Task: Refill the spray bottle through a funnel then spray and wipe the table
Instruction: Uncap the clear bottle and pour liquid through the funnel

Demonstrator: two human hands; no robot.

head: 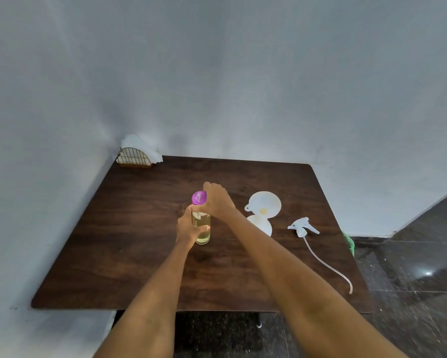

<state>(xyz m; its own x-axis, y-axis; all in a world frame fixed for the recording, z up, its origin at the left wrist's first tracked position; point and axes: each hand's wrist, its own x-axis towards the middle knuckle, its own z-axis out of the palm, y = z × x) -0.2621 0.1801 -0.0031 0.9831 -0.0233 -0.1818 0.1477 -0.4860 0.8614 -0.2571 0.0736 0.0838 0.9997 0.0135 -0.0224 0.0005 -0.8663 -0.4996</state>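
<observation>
A clear refill bottle [203, 235] of yellowish liquid stands upright near the middle of the dark wooden table [139, 254]. My left hand [187, 228] grips its body from the left. My right hand [217, 200] is curled at the bottle's top, beside its purple cap [199, 197]. To the right, a white funnel [265, 204] sits in the neck of the white spray bottle [263, 224]. The white trigger sprayer head [302, 226] lies further right on the table, its long dip tube [328, 264] trailing toward the front right edge.
A gold wire napkin holder [134, 156] with white napkins stands in the far left corner against the wall. Something green [349, 244] shows just past the table's right edge. Dark tiled floor lies to the right.
</observation>
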